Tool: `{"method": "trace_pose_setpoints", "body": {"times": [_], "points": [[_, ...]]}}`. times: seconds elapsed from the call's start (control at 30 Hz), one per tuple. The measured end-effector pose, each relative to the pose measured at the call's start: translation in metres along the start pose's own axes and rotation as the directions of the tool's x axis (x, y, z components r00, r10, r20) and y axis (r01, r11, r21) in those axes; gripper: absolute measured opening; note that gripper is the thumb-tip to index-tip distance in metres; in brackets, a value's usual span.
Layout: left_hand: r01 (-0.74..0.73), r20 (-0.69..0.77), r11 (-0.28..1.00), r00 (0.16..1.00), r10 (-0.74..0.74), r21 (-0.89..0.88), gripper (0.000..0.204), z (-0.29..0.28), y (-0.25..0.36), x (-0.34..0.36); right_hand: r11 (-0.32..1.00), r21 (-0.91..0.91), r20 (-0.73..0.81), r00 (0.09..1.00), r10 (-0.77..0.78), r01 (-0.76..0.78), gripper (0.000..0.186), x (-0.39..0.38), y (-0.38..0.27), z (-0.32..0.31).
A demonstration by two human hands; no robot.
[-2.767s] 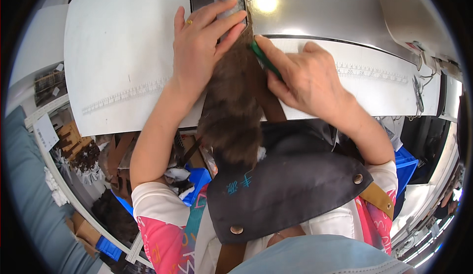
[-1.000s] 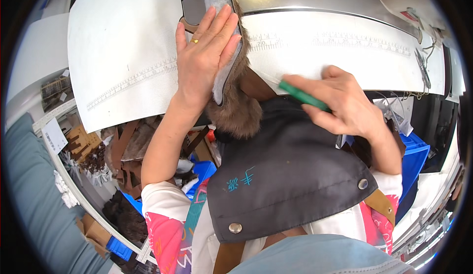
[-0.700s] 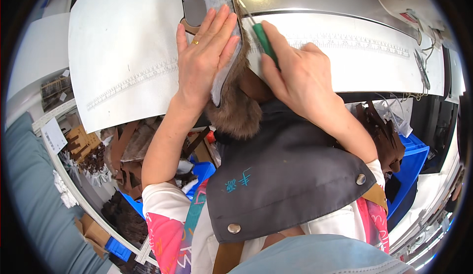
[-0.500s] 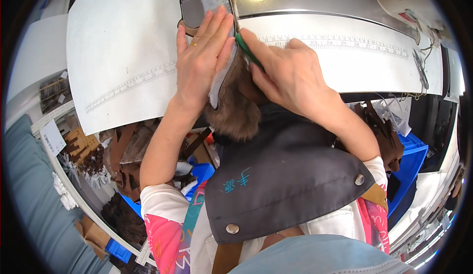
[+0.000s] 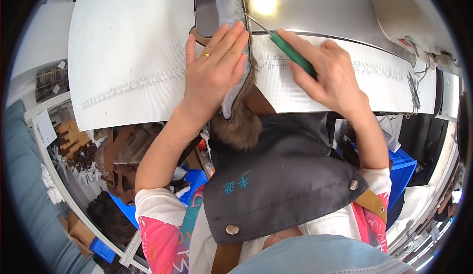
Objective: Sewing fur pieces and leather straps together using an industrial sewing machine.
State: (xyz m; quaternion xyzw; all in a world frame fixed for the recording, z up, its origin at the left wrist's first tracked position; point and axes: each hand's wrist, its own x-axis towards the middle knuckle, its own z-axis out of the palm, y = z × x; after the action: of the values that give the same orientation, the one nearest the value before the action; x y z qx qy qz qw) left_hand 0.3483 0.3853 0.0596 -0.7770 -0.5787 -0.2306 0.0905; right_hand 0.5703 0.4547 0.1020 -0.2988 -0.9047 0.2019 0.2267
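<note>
A strip with pale grey fur [image 5: 229, 5] runs up to the machine's metal bed, and brown fur [image 5: 239, 128] hangs from its near end over the table edge. My left hand [image 5: 211, 74] lies flat on the strip with its fingers stretched out. In my right hand [image 5: 332, 74] is an awl [image 5: 293, 55] with a green handle, gripped with the index finger along it. Its thin metal tip reaches the strip's right edge, though I cannot tell whether it touches. A brown flap [image 5: 258, 101] shows beneath the fur at the table's front edge.
The white table [image 5: 133, 37] bears a printed ruler scale. Beyond lies the shiny bed of a sewing machine [image 5: 315, 8]. Small snips [image 5: 414, 91] rest at the right. Below the table are blue bins [image 5: 401, 168] and brown fur pieces [image 5: 130, 151] at the left.
My right hand has moved right, away from the strip, and the awl's metal tip now shows. My left hand still lies flat on the fur. The whole view has shifted slightly.
</note>
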Motion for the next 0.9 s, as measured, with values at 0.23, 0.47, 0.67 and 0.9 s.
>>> {"method": "trace_pose_setpoints", "body": {"times": [0.23, 0.47, 0.67, 0.9], "points": [[0.051, -0.005, 0.991, 0.999, -0.052, -0.123, 0.041, -0.003, 0.001, 0.003, 0.981, -0.17, -0.023, 0.995, -0.098, 0.093, 0.038, 0.037, 0.014, 0.021], [0.005, -0.045, 0.999, 0.999, -0.008, -0.053, 0.04, -0.004, 0.0, 0.002, 0.976, -0.214, -0.089, 0.996, 0.032, -0.05, 0.035, 0.031, 0.013, 0.026], [-0.013, -0.063, 0.995, 0.998, 0.007, -0.094, 0.034, -0.008, -0.004, 0.001, 0.99, -0.14, 0.01, 1.0, -0.001, 0.002, 0.037, 0.019, 0.009, 0.015], [-0.013, -0.041, 0.991, 0.999, 0.007, -0.131, 0.033, -0.006, -0.01, 0.01, 0.975, -0.22, 0.02, 1.0, 0.002, 0.002, 0.038, 0.033, 0.025, 0.009]]}}
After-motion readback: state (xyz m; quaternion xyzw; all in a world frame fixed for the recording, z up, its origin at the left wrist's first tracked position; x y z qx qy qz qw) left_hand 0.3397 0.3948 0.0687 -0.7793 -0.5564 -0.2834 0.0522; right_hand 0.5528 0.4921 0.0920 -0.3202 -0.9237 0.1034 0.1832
